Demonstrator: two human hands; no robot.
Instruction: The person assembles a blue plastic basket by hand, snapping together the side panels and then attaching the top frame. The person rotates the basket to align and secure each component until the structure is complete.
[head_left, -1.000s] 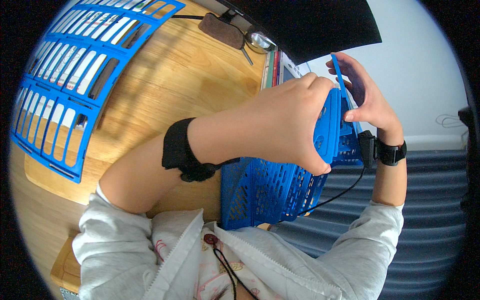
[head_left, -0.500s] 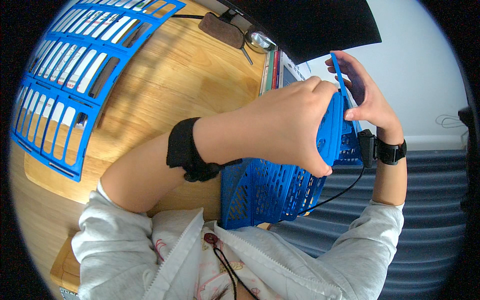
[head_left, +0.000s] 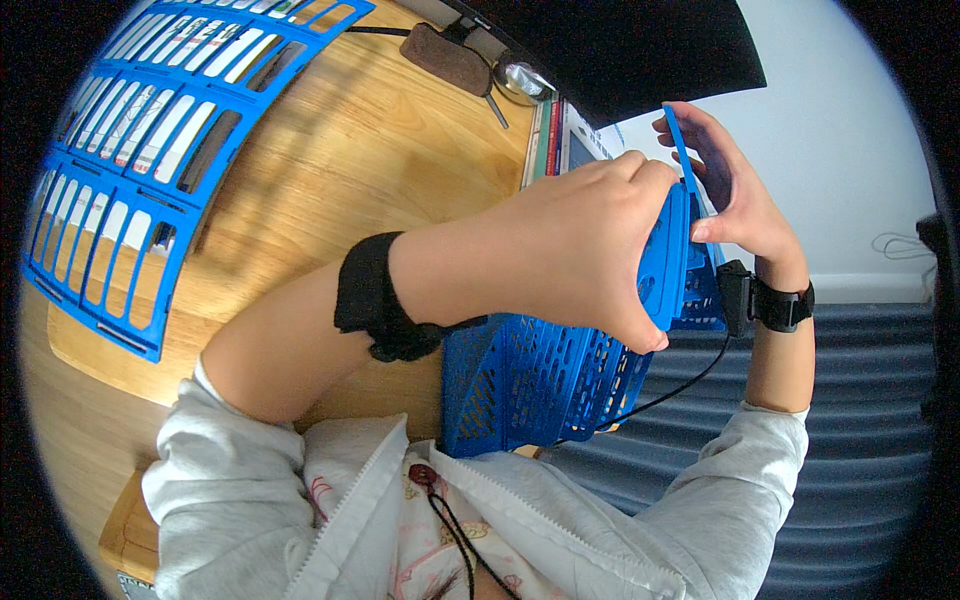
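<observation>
Blue panels (head_left: pixel 664 255) in left hand (head_left: pixel 595 245) and right hand (head_left: pixel 740 200), part-hidden printed book (head_left: pixel 583 142) beyond

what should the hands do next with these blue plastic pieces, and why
Perhaps the right hand should ease the thin blue panel slightly toward the blue frame: the panel sticks up past the frame, with right-hand fingertips curled around its edge, while the left hand spans and steadies the frame. Whether they connect isn't visible.

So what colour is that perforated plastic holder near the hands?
The perforated plastic holder is blue, seen best in the head view.
</observation>
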